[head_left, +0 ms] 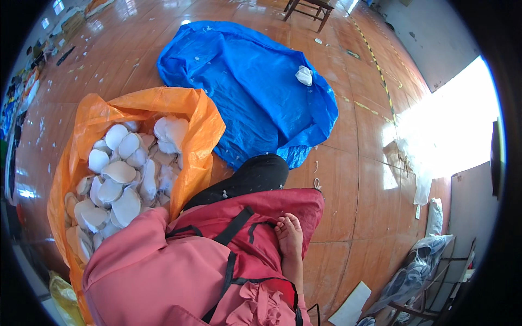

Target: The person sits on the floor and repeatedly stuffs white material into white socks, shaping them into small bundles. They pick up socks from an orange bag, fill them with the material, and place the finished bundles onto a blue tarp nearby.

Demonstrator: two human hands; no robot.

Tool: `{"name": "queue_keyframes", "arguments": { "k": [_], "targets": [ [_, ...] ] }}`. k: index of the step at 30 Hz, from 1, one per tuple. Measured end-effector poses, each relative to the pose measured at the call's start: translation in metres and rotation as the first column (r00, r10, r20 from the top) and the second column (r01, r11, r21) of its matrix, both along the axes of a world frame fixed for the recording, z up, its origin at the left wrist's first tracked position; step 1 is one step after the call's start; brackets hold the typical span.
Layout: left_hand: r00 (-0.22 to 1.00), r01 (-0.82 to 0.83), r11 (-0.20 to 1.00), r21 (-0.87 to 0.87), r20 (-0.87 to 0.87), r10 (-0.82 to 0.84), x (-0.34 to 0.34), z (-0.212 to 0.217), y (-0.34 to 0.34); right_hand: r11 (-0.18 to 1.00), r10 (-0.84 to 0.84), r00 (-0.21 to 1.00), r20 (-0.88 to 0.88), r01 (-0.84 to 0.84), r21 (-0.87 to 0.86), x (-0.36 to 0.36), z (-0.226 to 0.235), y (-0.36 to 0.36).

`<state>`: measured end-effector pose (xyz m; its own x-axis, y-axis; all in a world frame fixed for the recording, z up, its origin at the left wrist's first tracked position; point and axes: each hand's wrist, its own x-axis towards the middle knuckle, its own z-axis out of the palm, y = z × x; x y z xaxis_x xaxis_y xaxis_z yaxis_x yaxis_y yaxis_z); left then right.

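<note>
The camera sat on my head, the left one of a side-by-side pair, and faced down and forward over my own body. My pink shirt (pixel 147 266) and red apron (pixel 261 214) filled the bottom, closest to the lens, with my right fingers (pixel 292 219) near too, right of the middle. The orange bag (pixel 202 130) stood close on the left; the blue sheet (pixel 239 76) lay farther ahead, and the chair (pixel 311 11), cut by the top edge, was far off. The wide fisheye bent the lines of the floor (pixel 331 195) and ended in a dark round rim.
</note>
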<state>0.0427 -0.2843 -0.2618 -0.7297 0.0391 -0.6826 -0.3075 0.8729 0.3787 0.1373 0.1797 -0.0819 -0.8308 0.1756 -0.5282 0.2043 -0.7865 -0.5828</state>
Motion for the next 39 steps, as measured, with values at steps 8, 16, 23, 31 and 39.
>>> {"name": "queue_keyframes", "arguments": {
  "k": [8,16,23,31,39],
  "targets": [
    [0.997,0.067,0.998,-0.006,-0.038,-0.067,0.002,-0.001,0.022,1.0,0.0,1.0,0.011,0.0,0.017,0.0,0.003,0.0],
    [0.99,0.099,0.995,-0.028,-0.099,-0.101,-0.021,-0.003,0.024,0.999,-0.022,1.0,-0.005,0.022,0.045,-0.006,0.007,-0.001],
    [0.908,-0.166,0.986,-0.016,-0.393,0.147,-0.044,0.016,0.018,0.958,-0.074,0.997,-0.018,0.076,0.276,-0.017,0.011,0.01],
    [0.152,-0.387,0.423,0.819,-0.396,0.906,-0.124,0.177,0.014,0.947,-0.029,0.996,-0.081,0.053,0.316,-0.035,0.016,0.021],
    [0.685,-0.382,-0.182,0.906,0.41,0.603,-0.116,0.281,0.167,0.909,0.151,0.964,-0.218,-0.049,0.414,-0.054,0.041,0.007]
  ]
}}
